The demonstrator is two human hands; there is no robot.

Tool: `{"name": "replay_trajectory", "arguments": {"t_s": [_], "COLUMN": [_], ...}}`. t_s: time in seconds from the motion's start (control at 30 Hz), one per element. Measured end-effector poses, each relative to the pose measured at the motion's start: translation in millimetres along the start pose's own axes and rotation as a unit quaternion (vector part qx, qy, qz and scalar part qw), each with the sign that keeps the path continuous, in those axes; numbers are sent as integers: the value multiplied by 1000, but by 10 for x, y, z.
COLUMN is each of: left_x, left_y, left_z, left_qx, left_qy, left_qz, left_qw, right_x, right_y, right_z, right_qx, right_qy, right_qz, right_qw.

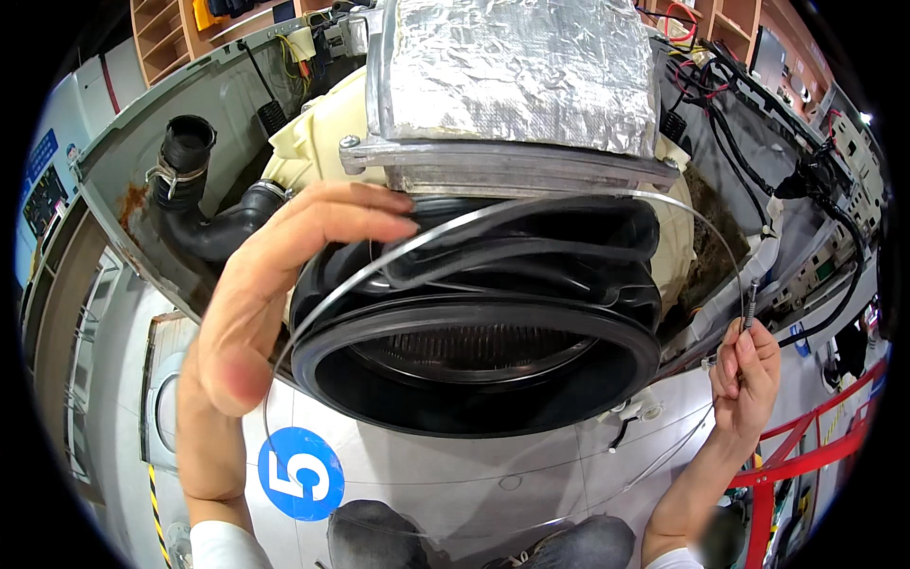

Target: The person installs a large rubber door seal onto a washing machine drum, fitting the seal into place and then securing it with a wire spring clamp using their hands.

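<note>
In front of me is an opened washing machine with a black rubber door gasket (616, 365) around the mouth of its metal drum (474, 349). A thin wire clamp ring (417, 242) crosses in front of the gasket's upper part and loops down toward the floor on both sides. My right hand (744, 370) pinches the ring near its small coil spring (751, 308), out to the right of the gasket. On the left, my left hand (261, 284) is open, its fingers reaching over the gasket's upper left edge and its thumb apart. Whether those fingers touch the rubber, I cannot tell.
A foil-covered block (521, 76) with a metal bar (531, 169) sits above the gasket. A black hose (218, 235) lies left inside the cabinet, cables (815, 185) hang at right. A red frame (806, 465) stands lower right; a blue round floor marker (301, 474) lies lower left.
</note>
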State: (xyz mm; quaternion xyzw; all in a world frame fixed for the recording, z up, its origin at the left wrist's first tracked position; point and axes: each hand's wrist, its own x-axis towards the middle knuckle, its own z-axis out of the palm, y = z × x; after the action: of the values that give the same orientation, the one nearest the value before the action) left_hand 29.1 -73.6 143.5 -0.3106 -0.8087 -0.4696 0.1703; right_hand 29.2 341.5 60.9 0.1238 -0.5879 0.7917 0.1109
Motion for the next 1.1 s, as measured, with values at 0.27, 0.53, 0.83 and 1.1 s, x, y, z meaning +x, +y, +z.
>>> {"name": "replay_trajectory", "arguments": {"t_s": [0.27, 0.53, 0.83, 1.1], "left_x": [42, 58, 106, 138], "left_y": [40, -50, -75, -105], "left_z": [98, 196, 231, 184], "left_qx": [223, 165, 30, -9], "left_qy": [-12, 49, 78, 74], "left_qz": [79, 45, -24, -35], "left_qw": [971, 984, 996, 997], "right_x": [57, -14, -17, -19], "right_y": [13, -6, 25, 178], "right_z": [47, 31, 58, -66], "right_qx": [-36, -56, -52, -34], "right_qy": [34, 21, 31, 2], "right_qz": [46, 62, 53, 55], "right_qw": [998, 996, 997, 998]}}
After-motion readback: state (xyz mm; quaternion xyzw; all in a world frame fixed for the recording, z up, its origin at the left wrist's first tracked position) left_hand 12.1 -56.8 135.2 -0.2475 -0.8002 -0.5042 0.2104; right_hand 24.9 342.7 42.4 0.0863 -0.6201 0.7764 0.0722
